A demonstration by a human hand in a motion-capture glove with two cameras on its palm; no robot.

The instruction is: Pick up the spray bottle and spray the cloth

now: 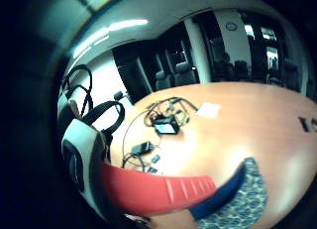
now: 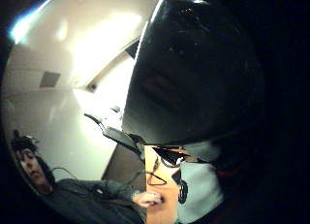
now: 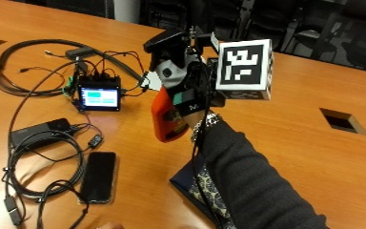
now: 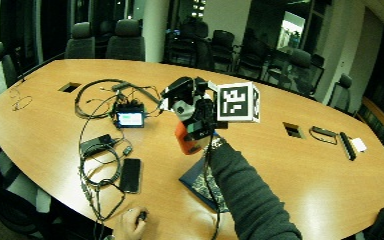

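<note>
In the outside view my gloved right hand [image 3: 186, 93] grips a spray bottle [image 3: 164, 119] with an orange-red body and a black and white spray head, held up above the wooden table [image 3: 297, 109]. The wide outside view also shows the hand [image 4: 197, 117] around the bottle [image 4: 187, 141]. Under my forearm a dark blue cloth [image 3: 192, 183] with a patterned side lies flat on the table. From the little finger side palm view the bottle's red body [image 1: 153, 187] is close, with the cloth [image 1: 242, 199] on the table beneath it. A dark rounded part of the bottle [image 2: 193, 73] fills the thumb side palm view.
A small device with a lit screen [image 3: 99, 98] sits left of the bottle among cables. A black phone [image 3: 98, 176] and a power brick [image 3: 40, 129] lie near the left front. A rectangular cutout [image 3: 341, 120] is in the table at right. Chairs [image 4: 115, 42] ring the far side.
</note>
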